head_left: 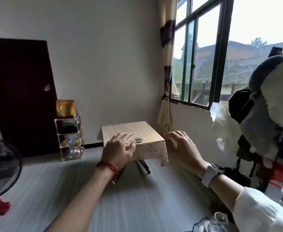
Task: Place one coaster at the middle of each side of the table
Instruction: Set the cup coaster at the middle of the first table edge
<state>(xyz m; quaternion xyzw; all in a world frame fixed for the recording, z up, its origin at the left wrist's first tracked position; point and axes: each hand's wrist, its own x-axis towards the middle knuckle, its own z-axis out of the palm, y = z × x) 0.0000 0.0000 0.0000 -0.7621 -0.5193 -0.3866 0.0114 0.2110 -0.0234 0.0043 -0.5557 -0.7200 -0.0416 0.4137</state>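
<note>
A small low table (144, 129) draped in a beige patterned cloth stands ahead of me, near the window wall. Round coasters (138, 140) lie close together near the table's front edge. My left hand (119, 149), with a red bead bracelet on the wrist, is stretched out in front of the table with fingers spread; its fingertips overlap the coasters, but the frame is blurred and I cannot tell whether it grips one. My right hand (184, 148), with a white watch on the wrist, hovers open beside the table's right corner, holding nothing.
A clear shelf unit (70, 139) with small items stands left of the table against a dark door (20, 97). A black fan (1, 166) is at the near left. Clothes and bags (261, 118) hang at the right under the window. A glass jar (219, 221) sits on the floor.
</note>
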